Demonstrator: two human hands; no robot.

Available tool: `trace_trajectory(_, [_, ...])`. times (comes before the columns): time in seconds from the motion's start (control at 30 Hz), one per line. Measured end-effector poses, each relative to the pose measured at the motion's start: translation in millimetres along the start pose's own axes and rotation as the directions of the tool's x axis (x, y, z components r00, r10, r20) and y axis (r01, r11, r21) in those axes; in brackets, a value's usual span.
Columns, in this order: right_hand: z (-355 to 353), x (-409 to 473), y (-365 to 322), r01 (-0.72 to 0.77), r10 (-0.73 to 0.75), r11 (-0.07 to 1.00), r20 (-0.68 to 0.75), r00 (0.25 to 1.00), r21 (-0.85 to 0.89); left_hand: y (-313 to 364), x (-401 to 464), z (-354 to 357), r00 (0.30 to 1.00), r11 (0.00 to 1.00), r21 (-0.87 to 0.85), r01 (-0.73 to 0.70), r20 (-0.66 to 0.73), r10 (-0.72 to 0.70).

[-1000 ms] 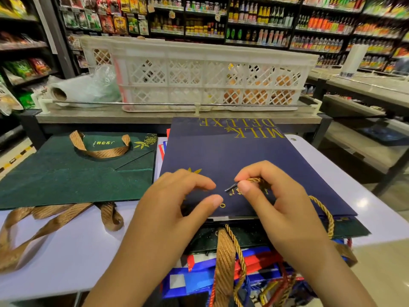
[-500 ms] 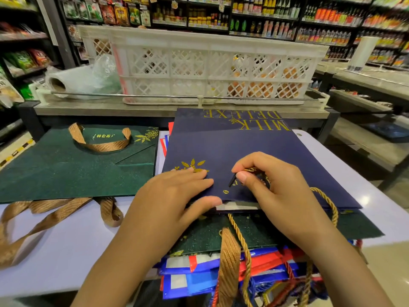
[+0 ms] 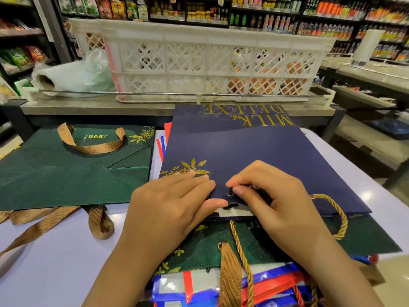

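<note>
Edges: the navy bag [image 3: 254, 151] lies flat on top of a stack of bags [image 3: 199, 284], its near edge under both hands. The green bag [image 3: 66, 173] lies just beside it on the left.
Open room: bare bench [image 3: 62, 267] shows at the near left, crossed by brown ribbon handles [image 3: 42, 227].
Left hand [image 3: 174, 204]: fingers straight, pressing the navy bag flat.
Right hand [image 3: 274, 204]: pinches the black tip [image 3: 230, 191] of the gold cord [image 3: 342, 218] at a hole near the bag's edge.
Materials: matte paper, twisted cord, glossy white bench.
Room: white lattice crate [image 3: 199, 60] behind, shop shelves [image 3: 332, 12] beyond.
</note>
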State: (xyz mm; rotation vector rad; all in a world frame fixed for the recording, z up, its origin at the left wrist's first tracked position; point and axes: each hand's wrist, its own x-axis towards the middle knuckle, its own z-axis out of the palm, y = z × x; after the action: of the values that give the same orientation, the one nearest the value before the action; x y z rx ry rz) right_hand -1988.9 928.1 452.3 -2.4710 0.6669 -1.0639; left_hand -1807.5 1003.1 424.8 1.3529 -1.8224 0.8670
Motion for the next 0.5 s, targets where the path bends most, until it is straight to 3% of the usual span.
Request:
trace_trajectory(0.13, [-0.2,-3.7,-1.6,-0.036,0.036,0.999,0.053,0.998,-0.006,-0.8,-5.0,2.9,0.998,0.999,-0.015,0.051,-0.023,-0.051])
trace_trajectory(0.27, [2.2,-5.5,-0.3,0.022,-0.011,0.993,0.102,0.995,-0.114,-0.7,-7.5,4.2,0.995,0.996,-0.018,0.092,-0.042,-0.092])
trace_trajectory(0.5, [10.5,-5.9,-2.2,0.105,-0.092,0.963,0.062,0.994,-0.249,-0.9,-10.1,2.6,0.98,0.98,-0.079,0.184,-0.061,-0.189])
